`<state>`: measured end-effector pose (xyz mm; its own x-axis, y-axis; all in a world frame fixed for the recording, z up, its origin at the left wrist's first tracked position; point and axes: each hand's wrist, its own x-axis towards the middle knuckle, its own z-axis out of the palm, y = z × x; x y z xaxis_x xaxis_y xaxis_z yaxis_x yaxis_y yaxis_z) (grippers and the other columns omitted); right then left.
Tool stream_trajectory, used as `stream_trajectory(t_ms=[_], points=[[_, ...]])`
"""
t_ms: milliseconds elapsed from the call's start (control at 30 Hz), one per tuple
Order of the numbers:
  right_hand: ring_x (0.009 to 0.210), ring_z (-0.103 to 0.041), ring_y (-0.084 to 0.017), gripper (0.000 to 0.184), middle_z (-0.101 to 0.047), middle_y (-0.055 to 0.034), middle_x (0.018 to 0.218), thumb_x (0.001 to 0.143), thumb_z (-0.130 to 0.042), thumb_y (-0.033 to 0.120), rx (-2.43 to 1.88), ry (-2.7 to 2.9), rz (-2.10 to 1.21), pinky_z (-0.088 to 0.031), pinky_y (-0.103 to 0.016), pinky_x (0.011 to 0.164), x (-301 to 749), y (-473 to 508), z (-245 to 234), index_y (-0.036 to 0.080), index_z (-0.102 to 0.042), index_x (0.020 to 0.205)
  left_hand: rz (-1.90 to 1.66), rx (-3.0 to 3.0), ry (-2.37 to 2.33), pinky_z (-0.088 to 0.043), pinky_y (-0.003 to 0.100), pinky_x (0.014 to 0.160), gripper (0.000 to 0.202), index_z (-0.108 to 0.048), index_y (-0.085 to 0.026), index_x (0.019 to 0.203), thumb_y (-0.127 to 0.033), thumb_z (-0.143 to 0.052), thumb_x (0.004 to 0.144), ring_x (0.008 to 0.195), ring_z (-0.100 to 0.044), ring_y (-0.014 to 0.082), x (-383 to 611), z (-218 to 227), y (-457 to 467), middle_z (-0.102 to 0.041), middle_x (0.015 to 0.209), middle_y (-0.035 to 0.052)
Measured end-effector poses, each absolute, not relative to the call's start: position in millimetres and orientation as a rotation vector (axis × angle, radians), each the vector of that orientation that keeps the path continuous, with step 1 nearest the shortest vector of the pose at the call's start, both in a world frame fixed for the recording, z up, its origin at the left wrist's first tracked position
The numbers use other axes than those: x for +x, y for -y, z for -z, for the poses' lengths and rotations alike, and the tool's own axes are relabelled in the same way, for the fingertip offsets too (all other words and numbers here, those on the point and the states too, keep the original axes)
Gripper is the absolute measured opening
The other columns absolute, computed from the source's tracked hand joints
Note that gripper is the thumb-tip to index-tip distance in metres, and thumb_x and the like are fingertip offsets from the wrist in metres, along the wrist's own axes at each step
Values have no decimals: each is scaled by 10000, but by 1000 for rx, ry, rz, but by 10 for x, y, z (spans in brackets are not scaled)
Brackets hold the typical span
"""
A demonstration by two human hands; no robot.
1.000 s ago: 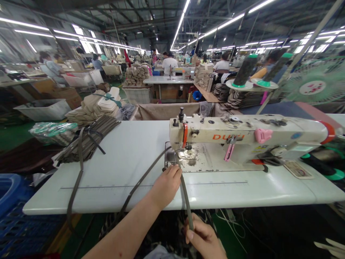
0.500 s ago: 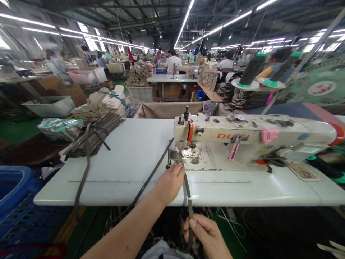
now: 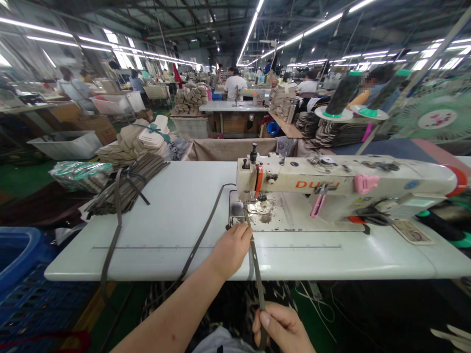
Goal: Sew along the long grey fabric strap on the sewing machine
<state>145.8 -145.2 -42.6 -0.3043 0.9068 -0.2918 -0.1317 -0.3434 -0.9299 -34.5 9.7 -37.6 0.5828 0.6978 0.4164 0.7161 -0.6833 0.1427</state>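
Observation:
A narrow dark grey fabric strap (image 3: pixel 259 278) runs from below the table's front edge up to the needle area of a sewing machine (image 3: pixel 346 176). My left hand (image 3: pixel 234 246) has its fingers closed on this strap just in front of the presser foot, resting on the table. Lower down, my right hand (image 3: pixel 279 324) pinches the same strap between thumb and fingers, off the table's front edge. Behind the needle, a length of strap (image 3: pixel 206 230) bends leftward and comes back toward me, passing behind my left forearm. The needle tip is too small to make out.
On the white table (image 3: pixel 162 220), a tied bundle of grey straps (image 3: pixel 128 184) lies at the left, one end hanging over the edge. A blue basket (image 3: pixel 25 274) stands at lower left. Thread cones (image 3: pixel 344 95) and a fan (image 3: pixel 436 117) are at right. People sit further back.
The strap behind the needle now bows up and left with a corner, where it ran straight before. My right hand has shifted slightly down; my left hand stays nearly in place.

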Motion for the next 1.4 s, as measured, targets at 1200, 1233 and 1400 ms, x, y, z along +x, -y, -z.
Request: stream_trajectory(t_ms=[1200,1233,1400], points=[[783,-592,-210,456,-623,-48,812,943,-683,614,-1007,1400,-1476,-444,-317,738,1521,1318,477,208,-783,762,774,-2751,1205,-526,418,1157,233,-626,-118,1193,-60,-584,971,1225,-652,282,-341,358,-102,-679,1235,141],[786,-595,-209,449,-634,-49,818,947,-682,612,-1022,1392,-1470,-445,-316,744,1519,1316,469,210,-786,778,771,-2750,1208,-530,415,1152,233,-629,-119,1193,-63,-588,971,1227,-651,283,-343,358,-100,-678,1239,141],[705,-597,-183,417,-687,-35,730,952,-692,608,-1125,1209,-1590,-449,-297,711,1504,1352,497,208,-788,883,748,-2717,1185,-532,432,1153,232,-631,-110,1206,-80,-578,982,1184,-681,278,-342,366,-108,-696,1235,149]])
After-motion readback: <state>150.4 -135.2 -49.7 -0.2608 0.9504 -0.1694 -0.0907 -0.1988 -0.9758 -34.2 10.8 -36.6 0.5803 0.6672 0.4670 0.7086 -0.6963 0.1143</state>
